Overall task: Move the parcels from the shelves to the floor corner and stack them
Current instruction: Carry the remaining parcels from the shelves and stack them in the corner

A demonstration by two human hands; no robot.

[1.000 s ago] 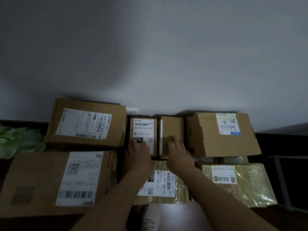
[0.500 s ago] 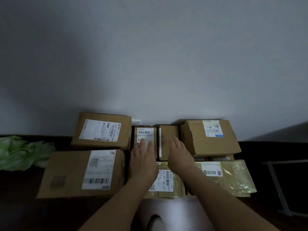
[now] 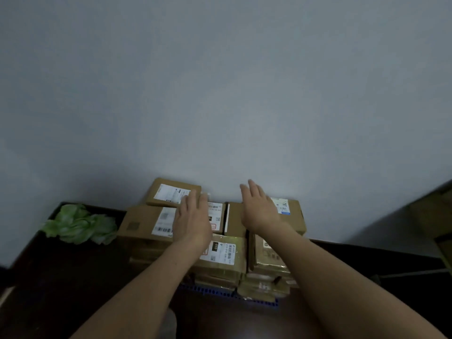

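Parcels (image 3: 144,222) stand stacked against the wall (image 3: 220,94); left hand (image 3: 192,221) and right hand (image 3: 259,209) spread flat above, gripping nothing; green bag (image 3: 78,223) alongside.

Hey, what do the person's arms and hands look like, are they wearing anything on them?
The left forearm and right forearm are bare, with no sleeve in view. The left hand and right hand are ungloved, and no watch, bracelet or ring shows in this dim picture.
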